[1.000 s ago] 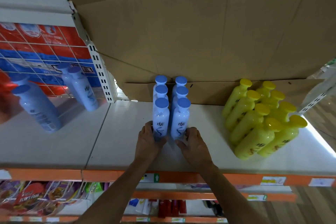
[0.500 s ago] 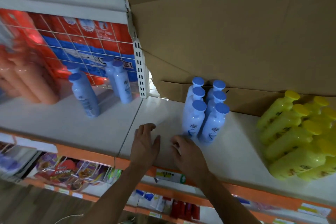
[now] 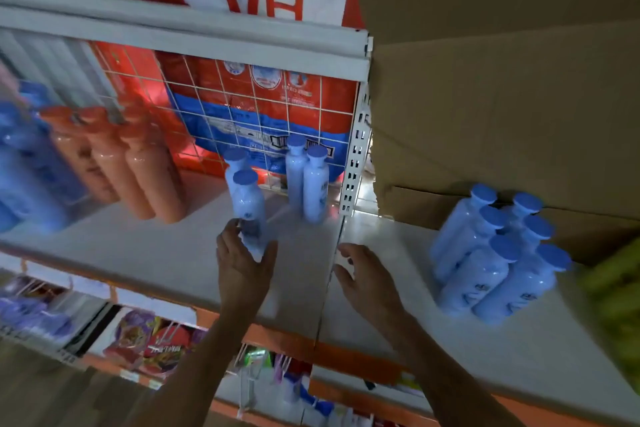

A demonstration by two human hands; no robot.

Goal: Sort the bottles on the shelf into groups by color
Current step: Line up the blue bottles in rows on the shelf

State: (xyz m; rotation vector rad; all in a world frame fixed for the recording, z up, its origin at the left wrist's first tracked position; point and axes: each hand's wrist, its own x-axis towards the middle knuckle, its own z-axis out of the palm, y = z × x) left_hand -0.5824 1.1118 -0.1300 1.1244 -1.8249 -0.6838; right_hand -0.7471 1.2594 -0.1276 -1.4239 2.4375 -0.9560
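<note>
My left hand grips the base of a pale blue bottle with a blue cap, upright on the left section of the white shelf. Just behind it stands another blue bottle. Two more blue bottles stand by the wire back panel. A tight group of several blue bottles sits on the right section. Several orange bottles stand farther left, and blurred yellow bottles show at the right edge. My right hand hovers open over the seam between the shelf sections, holding nothing.
Brown cardboard backs the right section. A white wire grid and a perforated upright post bound the left section. Blurred blue bottles fill the far left. Packaged goods hang on the lower shelves.
The view swung left. Both hands left the blue group; my left hand moved left and took hold of a lone blue bottle. My right hand followed, empty.
</note>
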